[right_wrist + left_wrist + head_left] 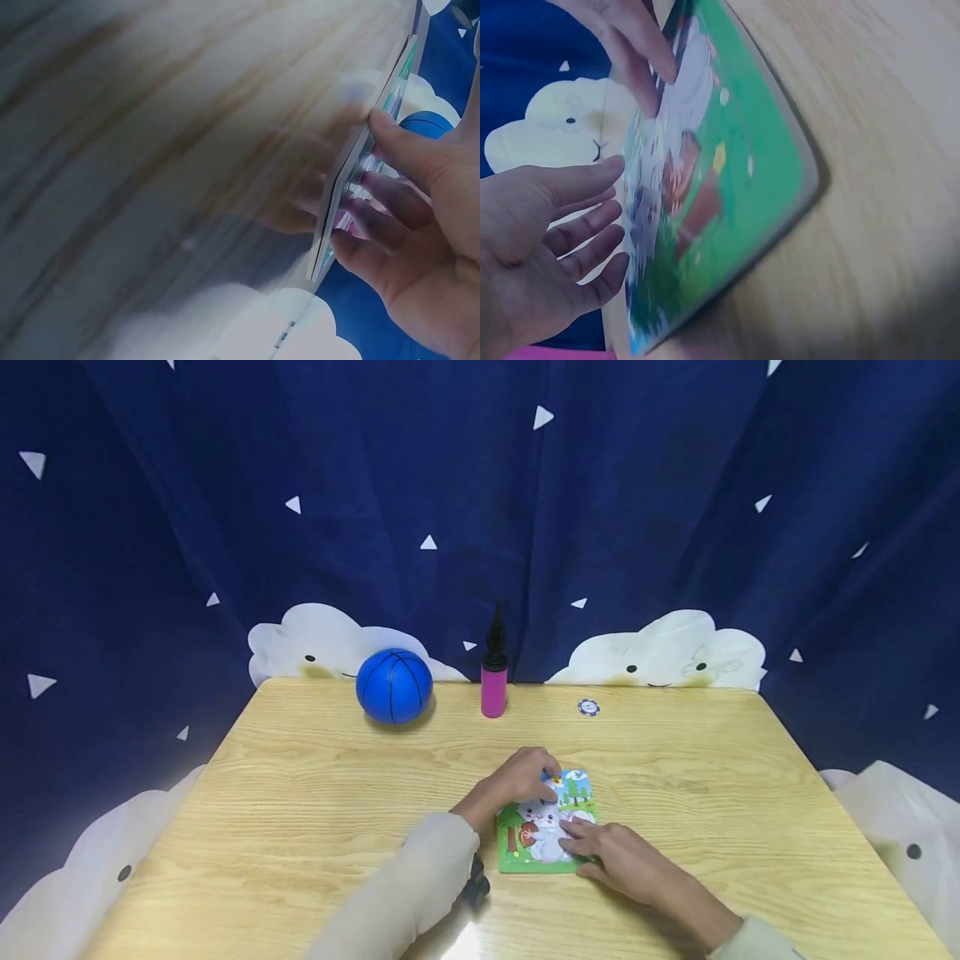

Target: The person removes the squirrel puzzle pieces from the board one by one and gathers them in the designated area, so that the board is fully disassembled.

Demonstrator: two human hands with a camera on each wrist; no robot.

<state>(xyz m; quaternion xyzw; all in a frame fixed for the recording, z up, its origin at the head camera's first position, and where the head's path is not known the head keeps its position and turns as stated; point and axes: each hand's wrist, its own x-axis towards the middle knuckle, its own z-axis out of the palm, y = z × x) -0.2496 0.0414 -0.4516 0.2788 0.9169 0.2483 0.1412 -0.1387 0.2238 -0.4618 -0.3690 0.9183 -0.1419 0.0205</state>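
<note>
A flat picture puzzle board with a cartoon rabbit on a green ground lies on the wooden table. My left hand bends over its upper left part. In the left wrist view that left hand has relaxed, slightly bent fingers close to the picture, with nothing visible between thumb and fingers. My right hand rests its fingertips on the picture's right side. From the right wrist, the right hand's thumb shows at the board's edge, the other fingers lying over its face.
A blue ball sits at the back left of the table. Beside it stands a pink hand pump with a black nozzle. Farther right lies a small blue-and-white round chip. A dark blue curtain with cloud shapes hangs behind.
</note>
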